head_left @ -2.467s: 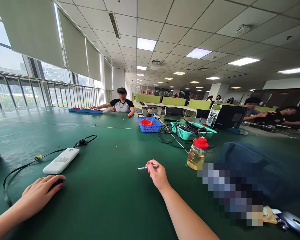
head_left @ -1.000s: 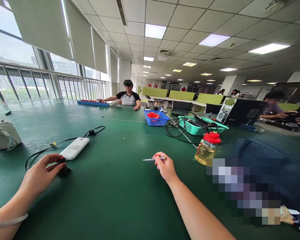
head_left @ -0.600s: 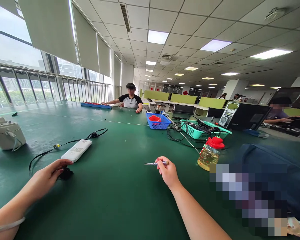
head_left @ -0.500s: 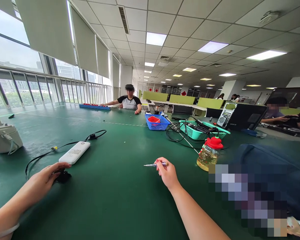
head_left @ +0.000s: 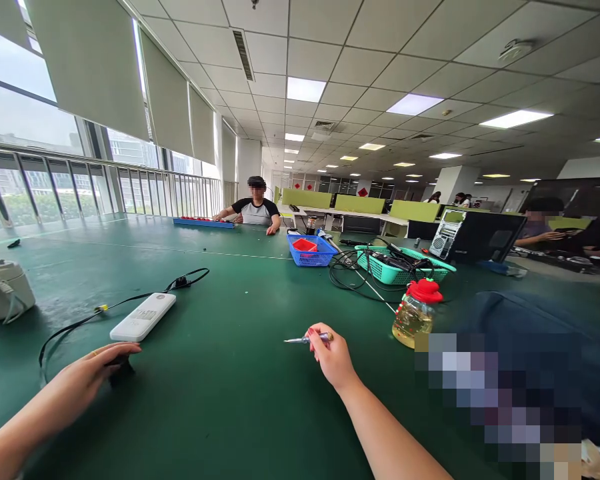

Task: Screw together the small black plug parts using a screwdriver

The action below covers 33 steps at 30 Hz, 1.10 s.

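Observation:
My left hand (head_left: 91, 372) is curled over a small black object (head_left: 123, 375) on the left side of the green table. The fingers and palm cover most of that object, so its kind does not show. Just beyond the fingertips lies a white power bank (head_left: 144, 317). In my right hand (head_left: 334, 359) I pinch a small screwdriver (head_left: 296, 341) with a clear handle, its thin metal blade pointing left above the table. The two hands are well apart.
A black strap (head_left: 75, 327) runs behind the power bank. To the right stand a red-lidded jar (head_left: 414, 320), a blue basket (head_left: 310, 257), a green basket (head_left: 380, 270) of cables and a dark bag (head_left: 540, 320). Across the table (head_left: 220, 407) sits a person (head_left: 256, 210).
The view has tilted slightly upward, so the table things appear lower. My left hand has shifted slightly with the black object. The right hand keeps its pinch on the screwdriver.

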{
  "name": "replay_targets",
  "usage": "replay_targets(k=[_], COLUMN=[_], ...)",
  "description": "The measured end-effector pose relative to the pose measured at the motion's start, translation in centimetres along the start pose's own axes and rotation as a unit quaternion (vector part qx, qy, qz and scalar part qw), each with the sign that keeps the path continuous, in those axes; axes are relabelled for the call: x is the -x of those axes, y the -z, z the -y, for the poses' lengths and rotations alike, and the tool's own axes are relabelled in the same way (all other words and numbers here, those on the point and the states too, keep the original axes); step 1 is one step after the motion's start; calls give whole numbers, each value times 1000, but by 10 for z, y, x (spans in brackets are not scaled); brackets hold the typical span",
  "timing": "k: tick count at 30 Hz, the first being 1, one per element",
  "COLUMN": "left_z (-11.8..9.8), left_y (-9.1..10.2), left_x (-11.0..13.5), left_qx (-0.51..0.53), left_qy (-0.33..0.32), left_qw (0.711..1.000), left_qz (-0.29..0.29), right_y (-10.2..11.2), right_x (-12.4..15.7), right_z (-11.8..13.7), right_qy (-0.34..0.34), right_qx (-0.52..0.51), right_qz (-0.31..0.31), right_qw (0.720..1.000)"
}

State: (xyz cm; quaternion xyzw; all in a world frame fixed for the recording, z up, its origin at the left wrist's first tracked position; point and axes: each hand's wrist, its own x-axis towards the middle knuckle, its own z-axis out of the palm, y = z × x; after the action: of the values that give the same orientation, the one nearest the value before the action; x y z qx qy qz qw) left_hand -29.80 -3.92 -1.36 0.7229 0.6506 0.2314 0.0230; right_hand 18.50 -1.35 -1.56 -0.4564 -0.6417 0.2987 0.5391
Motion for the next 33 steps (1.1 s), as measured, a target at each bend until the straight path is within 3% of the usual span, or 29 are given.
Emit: replay_targets(k=[5,10,15,33], left_z=[3,2,2,0], left_y=[1,-1,-2,-1], left_x=[0,0,1,1], left_qx=[2,69,105,106], left_qy=[11,-26,-13,-15], left_qw=[1000,997,994,994], left_qz=[-6,2,6,0], right_y=[0,0,0,0], right_x=[0,0,0,0], right_z=[-1,0,1,1], right_qy=[3,0,-6,1], right_qx=[1,1,-2,-3], right_qz=[-1,-2,0,8], right_qw=[1000,1000,1000,1000])
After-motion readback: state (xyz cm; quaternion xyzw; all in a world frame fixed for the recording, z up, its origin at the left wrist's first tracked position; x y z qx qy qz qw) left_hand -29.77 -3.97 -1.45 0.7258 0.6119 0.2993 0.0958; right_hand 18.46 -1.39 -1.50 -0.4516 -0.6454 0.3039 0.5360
